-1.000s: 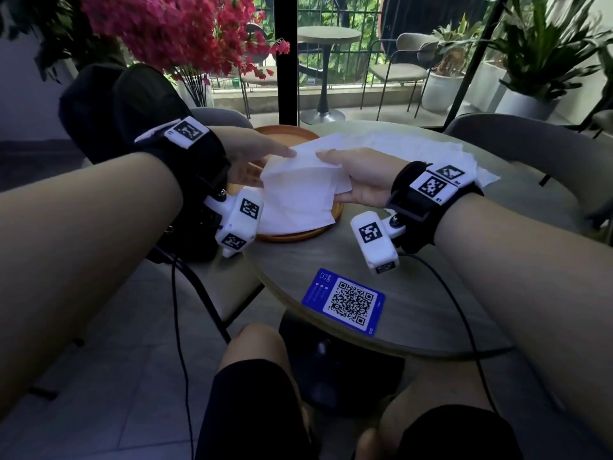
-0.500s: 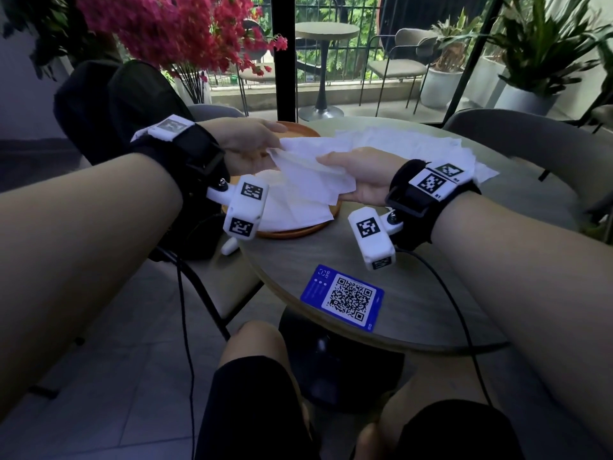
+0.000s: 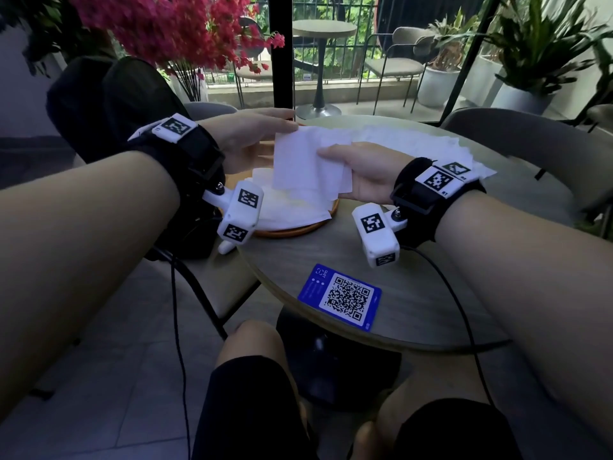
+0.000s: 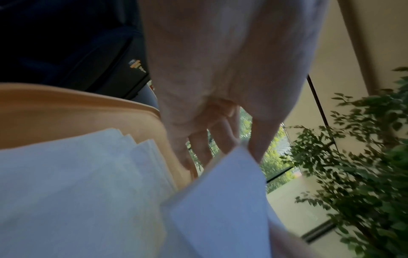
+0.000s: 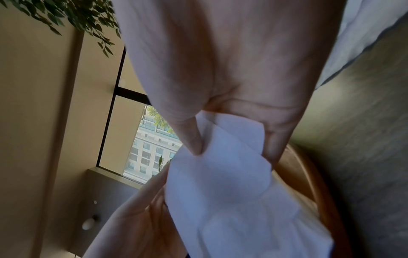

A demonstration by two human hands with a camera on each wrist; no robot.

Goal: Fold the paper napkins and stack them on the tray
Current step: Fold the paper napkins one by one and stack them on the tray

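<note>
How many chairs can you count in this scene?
4: one left of the table, one right, two outside. More may be hidden.

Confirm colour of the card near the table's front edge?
Blue card with a white panel bearing a black QR code; clearest in the head view.
</note>
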